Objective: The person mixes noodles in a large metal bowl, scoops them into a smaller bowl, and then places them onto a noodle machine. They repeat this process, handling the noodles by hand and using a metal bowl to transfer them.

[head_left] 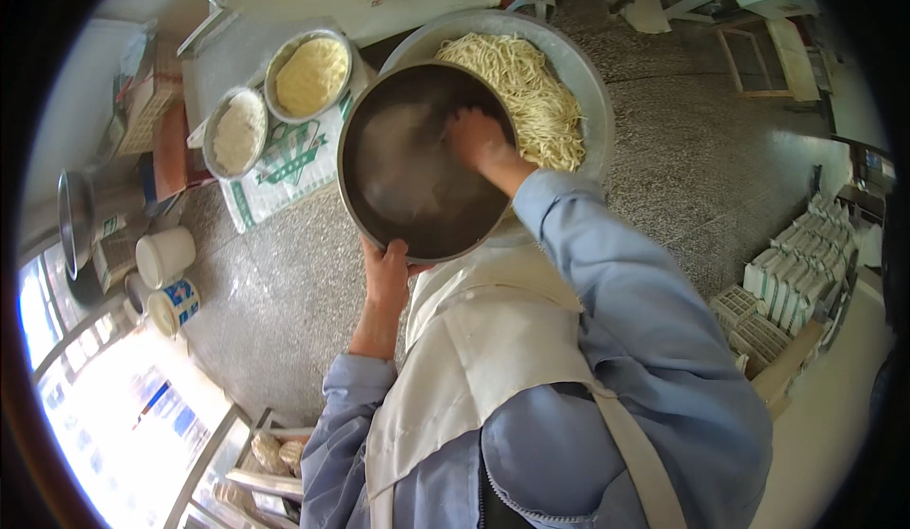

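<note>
A deep, dark round metal pan (419, 202) is held tilted in front of my apron. My left hand (387, 262) grips its near rim, thumb over the edge and fingers underneath. My right hand (478, 138) reaches inside by the right wall; its fingers are blurred, and whether they hold anything is unclear. A pale, dusty-looking smear covers part of the pan's inside. Behind and partly hidden by the pan stands a wide metal basin (598, 102). Heaped in it are pale yellow fresh noodles (526, 88).
Left of the pan stand a metal bowl of yellow flour or meal (313, 77) and a smaller bowl of white flour (238, 134), beside a printed sack (291, 159). White buckets (165, 255) are on the left floor. Stacked packs (800, 266) and plastic crates (757, 330) line the right.
</note>
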Demonstrator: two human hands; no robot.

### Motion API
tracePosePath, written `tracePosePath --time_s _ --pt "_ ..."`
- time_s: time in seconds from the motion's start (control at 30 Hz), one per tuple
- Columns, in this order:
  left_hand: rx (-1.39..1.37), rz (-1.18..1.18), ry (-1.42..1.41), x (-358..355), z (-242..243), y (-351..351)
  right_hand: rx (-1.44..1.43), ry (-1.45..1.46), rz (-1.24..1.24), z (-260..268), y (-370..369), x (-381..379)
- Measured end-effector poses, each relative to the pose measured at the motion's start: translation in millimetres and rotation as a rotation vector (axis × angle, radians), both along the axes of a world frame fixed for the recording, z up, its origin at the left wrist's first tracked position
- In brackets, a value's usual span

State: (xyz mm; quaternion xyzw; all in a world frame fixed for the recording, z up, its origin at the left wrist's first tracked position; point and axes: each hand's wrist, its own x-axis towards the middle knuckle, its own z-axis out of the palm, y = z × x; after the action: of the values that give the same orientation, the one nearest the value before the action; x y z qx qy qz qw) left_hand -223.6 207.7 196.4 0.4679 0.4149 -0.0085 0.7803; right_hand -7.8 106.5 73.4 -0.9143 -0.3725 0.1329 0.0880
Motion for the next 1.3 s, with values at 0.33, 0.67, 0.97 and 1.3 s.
tracePosePath --time_s 0.33,0.67,0.97,1.3 --pt "-0.031 0.036 0.123 4.9 -19.7 -2.2 0.146 0.956 -0.255 -22.3 -17.7 -54.3" --pt "-0.136 0.301 0.141 -24.3 -35.6 -46.4 0.123 1.102 -0.178 74.6 -5.6 126.9" --pt "-0.09 0.492 0.173 -28.9 -36.6 -76.1 0.148 0.189 0.195 71.0 -45.0 203.5" --pt "-0.169 0.343 0.08 -29.0 -47.7 -75.5 0.017 0.245 0.12 85.8 -77.9 176.8"
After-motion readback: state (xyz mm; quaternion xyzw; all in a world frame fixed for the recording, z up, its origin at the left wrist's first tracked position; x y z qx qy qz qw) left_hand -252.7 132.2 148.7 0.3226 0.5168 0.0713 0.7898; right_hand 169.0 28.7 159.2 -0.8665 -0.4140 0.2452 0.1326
